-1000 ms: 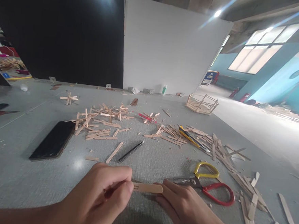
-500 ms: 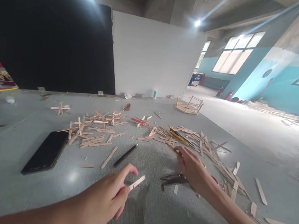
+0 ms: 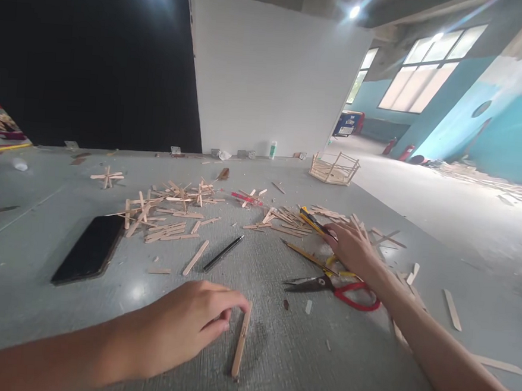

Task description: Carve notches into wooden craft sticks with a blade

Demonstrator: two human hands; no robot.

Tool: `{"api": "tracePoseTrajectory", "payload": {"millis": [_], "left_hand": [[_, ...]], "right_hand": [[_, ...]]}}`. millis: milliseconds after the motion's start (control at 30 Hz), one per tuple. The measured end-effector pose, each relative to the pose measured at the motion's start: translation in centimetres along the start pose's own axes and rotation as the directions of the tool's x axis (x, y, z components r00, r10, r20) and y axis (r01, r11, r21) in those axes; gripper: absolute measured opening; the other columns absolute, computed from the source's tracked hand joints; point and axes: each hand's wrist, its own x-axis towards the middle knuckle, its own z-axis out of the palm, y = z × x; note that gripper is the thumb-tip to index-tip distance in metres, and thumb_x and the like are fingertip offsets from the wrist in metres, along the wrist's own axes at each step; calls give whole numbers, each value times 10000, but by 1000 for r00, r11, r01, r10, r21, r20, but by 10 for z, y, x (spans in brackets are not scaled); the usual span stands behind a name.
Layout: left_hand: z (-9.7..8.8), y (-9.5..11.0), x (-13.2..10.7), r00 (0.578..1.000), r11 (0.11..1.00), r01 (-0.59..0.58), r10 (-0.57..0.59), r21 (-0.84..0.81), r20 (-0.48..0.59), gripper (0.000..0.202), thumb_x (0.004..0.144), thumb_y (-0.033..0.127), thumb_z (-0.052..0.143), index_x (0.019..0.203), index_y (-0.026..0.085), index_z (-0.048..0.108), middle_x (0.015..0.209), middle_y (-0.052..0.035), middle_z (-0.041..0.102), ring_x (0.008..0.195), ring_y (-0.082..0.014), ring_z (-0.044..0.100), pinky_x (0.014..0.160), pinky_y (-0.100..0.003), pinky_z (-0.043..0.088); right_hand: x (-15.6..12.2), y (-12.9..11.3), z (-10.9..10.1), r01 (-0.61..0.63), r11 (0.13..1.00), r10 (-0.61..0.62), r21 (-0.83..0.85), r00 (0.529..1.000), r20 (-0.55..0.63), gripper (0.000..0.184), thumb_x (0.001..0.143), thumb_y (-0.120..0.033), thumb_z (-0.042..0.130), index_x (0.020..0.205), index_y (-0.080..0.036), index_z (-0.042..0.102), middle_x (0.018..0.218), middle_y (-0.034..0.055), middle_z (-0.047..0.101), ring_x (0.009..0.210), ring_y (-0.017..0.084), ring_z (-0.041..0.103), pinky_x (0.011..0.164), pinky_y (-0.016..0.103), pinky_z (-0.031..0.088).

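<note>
My left hand [image 3: 190, 318] is curled near the front, its index fingertip on the far end of a wooden craft stick [image 3: 241, 346] with a small mark on it. Whether other fingers behind grip the stick is hidden. My right hand [image 3: 351, 246] has its fingers closed over the near end of a yellow and black utility knife [image 3: 310, 218], which lies by the loose sticks. Below that hand rest a pair of yellow-handled tweezers or a similar thin tool [image 3: 304, 255] and red-handled scissors [image 3: 356, 297]. A black pen [image 3: 223, 253] lies between the hands.
Loose craft sticks [image 3: 173, 231] are scattered across the grey table. A black phone [image 3: 89, 252] lies at left. At the back stand a stick-built frame [image 3: 334, 169], a small green and white tube [image 3: 272, 150] and a white panel [image 3: 269, 71].
My right hand has gone from the thin yellow tool to the utility knife, uncovering the scissors. The craft stick at my left hand has swung so its lower end points toward me.
</note>
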Motion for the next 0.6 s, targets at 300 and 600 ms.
{"api": "tracePoseTrajectory", "payload": {"millis": [300, 600], "left_hand": [[35, -24, 16, 951, 922, -289, 308, 258, -35, 166, 961, 58, 692, 1028, 202, 741, 1105, -32, 688, 1005, -205, 637, 852, -310, 515], [7, -20, -2, 964, 904, -219, 258, 366, -60, 242, 1004, 56, 549, 1004, 209, 735, 1037, -43, 731, 969, -213, 680, 849, -321, 533]], "right_hand": [[-7, -24, -18, -47, 998, 47, -37, 999, -8, 135, 1007, -306, 639, 1017, -173, 660, 986, 34, 670, 844, 196, 636, 761, 358, 527], [-16, -72, -54, -169, 914, 258, 370, 944, -207, 122, 878, -313, 624, 958, -247, 560, 799, 26, 689, 645, 219, 672, 632, 332, 471]]}}
